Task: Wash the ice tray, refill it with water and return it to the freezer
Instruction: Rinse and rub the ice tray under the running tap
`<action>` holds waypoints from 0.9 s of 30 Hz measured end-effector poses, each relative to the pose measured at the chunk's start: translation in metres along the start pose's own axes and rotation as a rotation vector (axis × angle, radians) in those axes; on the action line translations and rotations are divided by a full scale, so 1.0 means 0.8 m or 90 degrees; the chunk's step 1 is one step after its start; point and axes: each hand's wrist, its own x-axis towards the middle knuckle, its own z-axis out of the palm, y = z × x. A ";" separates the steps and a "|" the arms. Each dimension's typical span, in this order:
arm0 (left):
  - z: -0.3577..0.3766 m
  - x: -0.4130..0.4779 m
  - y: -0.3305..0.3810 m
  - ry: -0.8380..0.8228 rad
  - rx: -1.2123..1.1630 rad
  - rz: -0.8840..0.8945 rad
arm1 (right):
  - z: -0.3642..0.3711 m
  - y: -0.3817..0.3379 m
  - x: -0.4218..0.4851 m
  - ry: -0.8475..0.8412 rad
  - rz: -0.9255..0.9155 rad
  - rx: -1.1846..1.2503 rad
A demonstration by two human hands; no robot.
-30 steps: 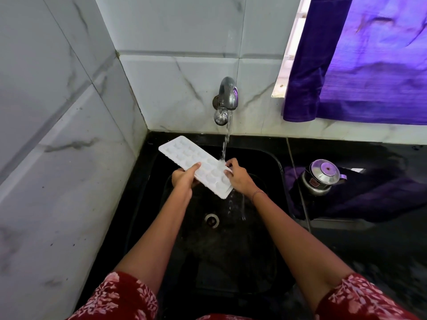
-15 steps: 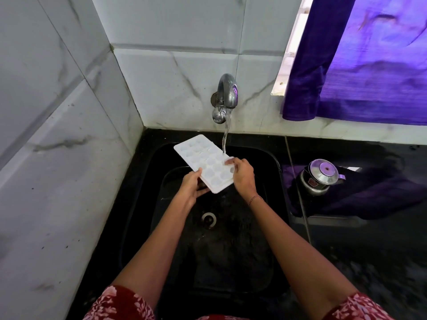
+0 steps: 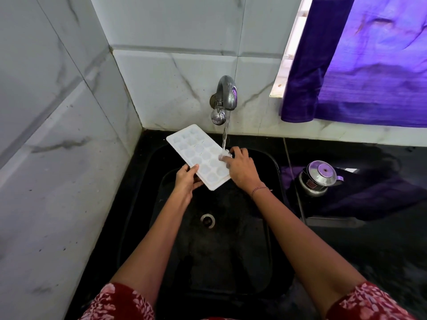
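**Q:** Location of the ice tray (image 3: pixel 198 155)?
**A:** Centre of frame, above the black sink (image 3: pixel 231 262), tilted, cells upward. The left hand (image 3: pixel 186 181) grips its near left edge, thumb on top and fingers curled underneath.

**Q:** Water supply?
**A:** The tap (image 3: pixel 225 98), upper centre, is running. The water stream (image 3: pixel 225 137) lands at the tray's right edge. The right hand (image 3: pixel 240 169) holds that edge, fingers curled over the rim and index finger across a cell.

**Q:** Right of the sink?
**A:** A steel kettle (image 3: pixel 320 179) stands on the black bench (image 3: pixel 381 262), below a purple curtain (image 3: pixel 369 65).

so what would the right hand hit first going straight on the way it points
The ice tray: the right hand has fingertips on its edge under the water stream; depth beyond is unclear.
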 end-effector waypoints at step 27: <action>0.017 0.009 0.001 -0.018 0.004 0.019 | -0.013 -0.004 -0.013 0.042 -0.060 -0.033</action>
